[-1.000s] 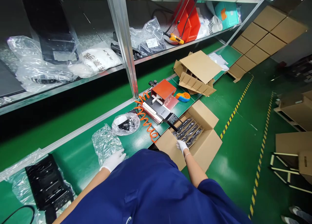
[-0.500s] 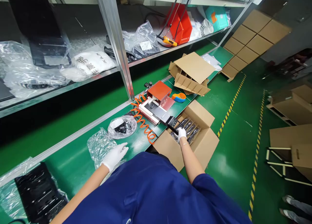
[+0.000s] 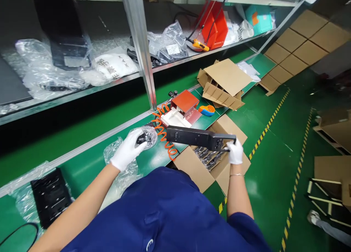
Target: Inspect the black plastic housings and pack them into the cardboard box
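In the head view, the person's right hand [image 3: 236,152], in a white glove, is closed around the loop handle of a long black plastic device [image 3: 189,137]. The device lies right of the frame's centre, its body extending leftward. The left hand [image 3: 126,149], also gloved, is at centre left, fingers and thumb parted over a round clear plastic bag [image 3: 153,135] of small black parts [image 3: 142,138]; whether it pinches one cannot be told.

The device seems held at one end only, so a loose grip or slick glove fabric could let it tip. It overlaps an open brown cardboard carton [image 3: 189,168] in the frame, and a drop might scuff it or the dark wrapped items [image 3: 208,157] inside. Its far end crosses the coiled orange hose [image 3: 172,152]; contact cannot be judged, but a sideways sweep could snag a coil. A tug on the thin bag might scatter the parts.

The green counter [image 3: 149,160] runs diagonally from lower left to upper right, carrying a red metal box [image 3: 185,100] with a white fixture [image 3: 174,116], and brown cardboard dividers [image 3: 229,76]. A black flat panel [image 3: 51,195] lies at lower left. Across the top, a grey shelf [image 3: 109,84] holds bagged goods and a red plastic bin [image 3: 218,27]. At right, stacked brown cartons [image 3: 301,41] and yellow-black tape [image 3: 297,179] mark a glossy green floor [image 3: 265,193]; another person's shoe [image 3: 313,217] shows at lower right.
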Available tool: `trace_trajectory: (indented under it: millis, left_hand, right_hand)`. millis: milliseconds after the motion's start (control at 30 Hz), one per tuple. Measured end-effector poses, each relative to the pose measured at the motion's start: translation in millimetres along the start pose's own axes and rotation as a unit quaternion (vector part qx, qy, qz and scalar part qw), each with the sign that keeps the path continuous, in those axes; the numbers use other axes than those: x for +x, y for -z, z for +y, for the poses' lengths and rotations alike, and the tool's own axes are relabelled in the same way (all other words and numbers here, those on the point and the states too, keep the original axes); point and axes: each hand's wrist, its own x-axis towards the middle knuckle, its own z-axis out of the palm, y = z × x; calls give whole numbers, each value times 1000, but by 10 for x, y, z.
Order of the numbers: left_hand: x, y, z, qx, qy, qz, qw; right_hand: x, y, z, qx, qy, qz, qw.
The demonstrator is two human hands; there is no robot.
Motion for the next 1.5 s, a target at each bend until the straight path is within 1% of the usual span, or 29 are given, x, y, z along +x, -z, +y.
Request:
trace_trajectory:
  millis: [33,67,100,133,167,200,233,267,300,333,367,400,433,467,500,533,600,667,767,833,900,967,1000,1067,1167,1267,1333,1433,1500]
  left_hand:
    - [73,77,140,-4,-16,2,1000]
    - [130,138,278,-14,-34,-30,999]
    - [165,183,409,-36,-46,-76,995]
    - [177,215,527,-69,-46,-140,987]
    - [164,237,628,-109,-35,-203,972]
    - [128,255,712,-151,-20,-237,960]
    - [73,272,778,-191,-2,-239,952]
    - [5,291,828,-229,14,-207,951]
    - [-70,312,866,-261,26,-147,954]
    - [-143,335,896,-291,36,-69,954]
    - [-210,359,923,-320,45,13,946]
    - [-265,382,949,-352,53,91,930]
    - [-307,404,977,-385,58,165,906]
    - [-336,425,1008,-416,61,233,877]
    - [-355,445,1039,-439,62,293,847]
    - [-366,465,1069,-451,62,342,822]
    - [-383,503,1119,-447,66,412,791]
    - [-407,537,1143,-425,78,453,780]
    - [-457,568,1121,-410,87,476,773]
    - [-488,581,1069,-402,89,479,775]
    - [-508,602,998,-391,88,477,782]
    - [-517,642,920,-386,72,467,792]
    - [-517,667,883,-383,58,458,800]
    - [-510,709,822,-356,27,432,828]
    - [-485,704,771,-287,-3,380,879]
    - [-447,621,749,-245,23,330,911]
    - [-416,572,733,-233,33,324,916]
    - [-378,559,704,-224,-2,357,907]
    - [-372,582,688,-213,-11,378,901]
  right_hand:
    - [114,-47,-226,0,61,-60,996]
    - [232,-139,-465,0,123,-124,985]
    - [343,-275,-710,-3,143,-164,976]
    - [438,-449,-951,-5,157,-195,968]
    - [504,-648,-1179,-18,183,-244,952]
    - [531,-857,-1384,-24,210,-275,938]
    - [508,-1063,-1557,-13,241,-288,927]
    - [429,-1253,-1691,7,275,-295,915]
    - [291,-1419,-1778,30,303,-294,906]
    - [99,-1562,-1814,50,321,-292,899]
    - [-140,-1682,-1800,64,328,-295,895]
    - [-411,-1786,-1743,75,320,-304,894]
    - [-697,-1878,-1653,68,302,-339,888]
    - [-981,-1963,-1546,62,287,-401,868]
    - [-1245,-2043,-1439,47,270,-477,835]
    - [-1475,-2120,-1345,22,265,-514,816]
    - [-1802,-2268,-1235,-7,269,-513,815]
    - [-1951,-2397,-1227,-5,287,-503,815]
    - [-1968,-2531,-1284,12,307,-521,796]
    - [-1940,-2569,-1303,15,312,-520,795]
    - [-1917,-2571,-1312,26,312,-518,796]
    - [-1898,-2552,-1339,58,289,-531,795]
    - [-1888,-2541,-1363,76,267,-539,795]
    - [-1878,-2526,-1422,104,223,-544,802]
    - [-1920,-2540,-1491,104,197,-498,838]
    - [-2023,-2568,-1503,95,219,-429,871]
    - [-2086,-2568,-1501,86,250,-402,877]
    - [-2131,-2546,-1507,70,289,-383,875]
    - [-2135,-2541,-1503,66,297,-377,875]
